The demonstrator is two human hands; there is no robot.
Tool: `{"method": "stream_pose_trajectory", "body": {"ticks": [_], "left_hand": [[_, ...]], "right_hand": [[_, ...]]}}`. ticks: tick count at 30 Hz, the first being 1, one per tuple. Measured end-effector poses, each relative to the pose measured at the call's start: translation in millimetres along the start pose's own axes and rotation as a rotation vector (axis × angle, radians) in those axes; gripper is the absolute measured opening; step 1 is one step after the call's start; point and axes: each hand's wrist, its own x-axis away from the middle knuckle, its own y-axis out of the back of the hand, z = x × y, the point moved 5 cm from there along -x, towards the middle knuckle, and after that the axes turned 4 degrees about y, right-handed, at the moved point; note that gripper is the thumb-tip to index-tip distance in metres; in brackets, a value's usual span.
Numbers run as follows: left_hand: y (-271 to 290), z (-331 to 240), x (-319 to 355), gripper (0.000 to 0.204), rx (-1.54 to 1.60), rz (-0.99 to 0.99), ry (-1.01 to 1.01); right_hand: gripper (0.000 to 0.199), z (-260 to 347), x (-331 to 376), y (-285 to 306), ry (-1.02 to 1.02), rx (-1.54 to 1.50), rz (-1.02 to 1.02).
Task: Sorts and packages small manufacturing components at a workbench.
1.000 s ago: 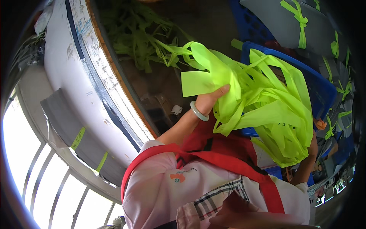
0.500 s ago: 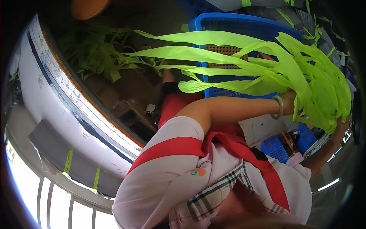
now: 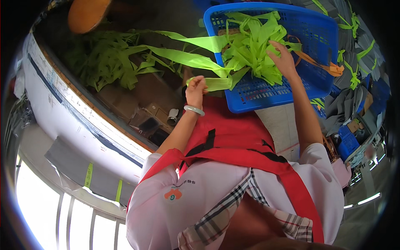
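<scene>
A tangled bundle of bright green fabric strips (image 3: 260, 52) lies in the blue plastic basket (image 3: 239, 100). From it, long strips stretch left over the basket's rim to a darker heap of green strips (image 3: 108, 62). My left hand (image 3: 196, 89), with a pale bangle at its wrist, is closed on one green strip (image 3: 218, 84) just outside the basket's left side. Over the right edge of the bundle, my right hand (image 3: 283, 60) is open, its fingers apart and close to the strips. Whether its fingertips touch them I cannot tell.
An orange strap (image 3: 321, 64) hangs over the basket's right side. Grey sheets with green strips (image 3: 362, 54) are piled at the right. A white-sided table (image 3: 54, 96) runs along the left, and a round orange-brown object (image 3: 87, 16) is at the top left. Small blue bins (image 3: 348, 141) stand lower right.
The bundle, held up at the right between both hands, is now down in the basket. My right hand has let go; my left has moved left and grips a single strip.
</scene>
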Motion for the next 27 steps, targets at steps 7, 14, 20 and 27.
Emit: {"method": "stream_pose_trajectory", "body": {"ticks": [7, 14, 20, 27], "left_hand": [[-31.1, 34.6, -59.7, 0.091, 0.670, 0.316, 0.559], [-35.7, -80.4, -104.3, 0.043, 0.986, 0.549, 0.400], [-126.4, -152.7, 47.4, 0.012, 0.130, 0.678, -0.220], [-192.6, -58.1, 103.2, 0.036, -0.537, 1.087, -0.611]], "right_hand": [[0.053, 144.1, -42.3, -54.3, 0.344, -0.454, -0.107], [0.038, 146.8, 46.8, -79.6, 0.327, -0.204, 0.307], [0.052, 146.9, 47.6, 16.9, 0.225, -0.985, 0.241], [0.084, 192.1, 76.5, 64.6, 0.179, -0.862, 0.802]]}}
